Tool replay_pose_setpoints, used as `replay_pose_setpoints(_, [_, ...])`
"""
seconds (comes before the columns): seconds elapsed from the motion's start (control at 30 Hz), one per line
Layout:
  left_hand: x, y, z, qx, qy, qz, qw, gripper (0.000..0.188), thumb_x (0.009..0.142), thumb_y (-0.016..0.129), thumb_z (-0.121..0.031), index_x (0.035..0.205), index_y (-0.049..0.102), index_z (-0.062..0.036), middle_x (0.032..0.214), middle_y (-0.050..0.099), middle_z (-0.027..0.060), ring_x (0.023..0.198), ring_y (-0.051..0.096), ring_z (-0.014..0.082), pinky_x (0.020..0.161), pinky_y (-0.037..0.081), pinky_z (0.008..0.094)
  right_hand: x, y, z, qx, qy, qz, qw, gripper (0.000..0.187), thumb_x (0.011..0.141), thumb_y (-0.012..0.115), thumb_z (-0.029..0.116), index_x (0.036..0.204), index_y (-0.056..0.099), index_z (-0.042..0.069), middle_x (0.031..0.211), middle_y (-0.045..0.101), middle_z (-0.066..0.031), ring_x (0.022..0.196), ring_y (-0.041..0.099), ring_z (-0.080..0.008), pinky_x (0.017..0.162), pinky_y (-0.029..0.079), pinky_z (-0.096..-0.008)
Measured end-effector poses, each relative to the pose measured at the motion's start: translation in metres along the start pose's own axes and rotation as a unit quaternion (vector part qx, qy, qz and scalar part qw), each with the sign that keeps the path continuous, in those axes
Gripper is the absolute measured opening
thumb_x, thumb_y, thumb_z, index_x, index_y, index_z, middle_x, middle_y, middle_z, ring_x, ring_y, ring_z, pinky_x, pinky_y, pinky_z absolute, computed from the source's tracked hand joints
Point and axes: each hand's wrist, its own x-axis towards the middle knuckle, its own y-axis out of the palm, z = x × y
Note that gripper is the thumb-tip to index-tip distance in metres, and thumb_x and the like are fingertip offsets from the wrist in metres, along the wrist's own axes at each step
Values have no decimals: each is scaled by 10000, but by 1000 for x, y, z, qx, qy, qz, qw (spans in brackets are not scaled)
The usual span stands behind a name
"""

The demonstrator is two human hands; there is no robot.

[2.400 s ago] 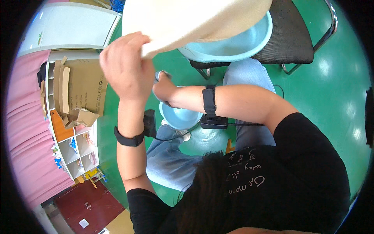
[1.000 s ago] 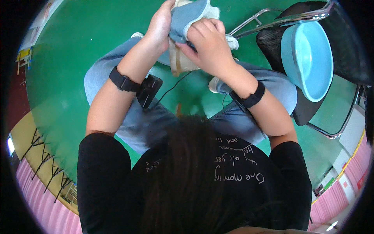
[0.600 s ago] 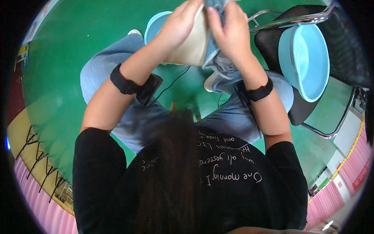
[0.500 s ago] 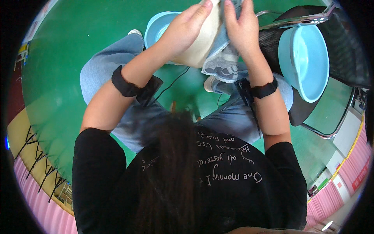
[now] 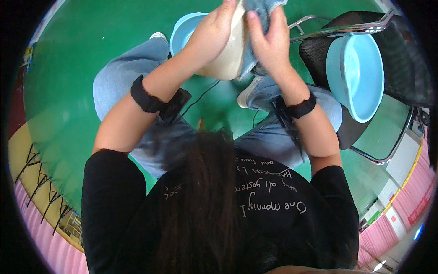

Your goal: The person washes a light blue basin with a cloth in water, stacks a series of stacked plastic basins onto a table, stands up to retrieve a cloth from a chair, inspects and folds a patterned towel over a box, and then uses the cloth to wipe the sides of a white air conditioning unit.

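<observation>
At the top edge, my left hand (image 5: 211, 36) is closed on the side of a smooth cream-coloured object (image 5: 226, 63), whose upper end is out of view and whose kind I cannot make out. My right hand (image 5: 273, 44) grips a blue-grey cloth (image 5: 249, 58), pressed against the right side of that object, with its thumb lying over the fabric. Part of the cloth sticks up between thumb and fingers. The fingertips of my left hand are cut off by the frame. Both hands are above the floor, between and beyond my knees.
A light blue basin (image 5: 179, 35) stands on the green floor, partly behind my left forearm. Another light blue basin (image 5: 372, 77) rests on a black chair (image 5: 315, 61) with chrome armrests, at my right. A thin black cable (image 5: 200, 97) runs between my legs.
My right hand has moved left and slightly up, closer to my left hand. The cloth's patterned lower part, which hung down before, is now mostly out of sight. My left hand shifted slightly left.
</observation>
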Motion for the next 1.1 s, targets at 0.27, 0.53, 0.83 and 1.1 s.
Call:
replay_pose_setpoints(0.27, [12,-11,-6,-140,-33,-32,989,714,1011,215,-544,1133,600,45,1090,650,150,1019,605,201,928,457,329,-29,22,17,-31,-96,42,994,413,738,692,192,1076,543,7,1011,572,-151,982,509,-354,861,358,-470])
replay_pose_setpoints(0.53, [28,-35,-14,-315,-65,-7,947,576,1024,244,-420,1179,583,19,1082,664,176,958,666,255,890,531,364,-45,18,47,-58,-203,137,968,258,698,673,168,943,623,105,1035,593,-71,1063,513,-265,978,353,-471])
replay_pose_setpoints(0.83, [22,-25,-28,-84,-1,-32,996,474,1025,339,-378,1177,595,-10,1057,666,113,967,639,186,881,490,296,-35,15,37,-143,-234,121,954,191,732,599,157,914,645,121,964,614,-29,1017,537,-225,980,365,-416])
replay_pose_setpoints(1.1, [26,-10,-10,-143,105,28,984,477,1019,401,-392,1161,603,17,1070,651,93,942,618,176,861,474,290,-14,9,16,-120,-98,41,987,177,787,625,144,888,581,6,859,585,-168,858,550,-368,827,377,-476])
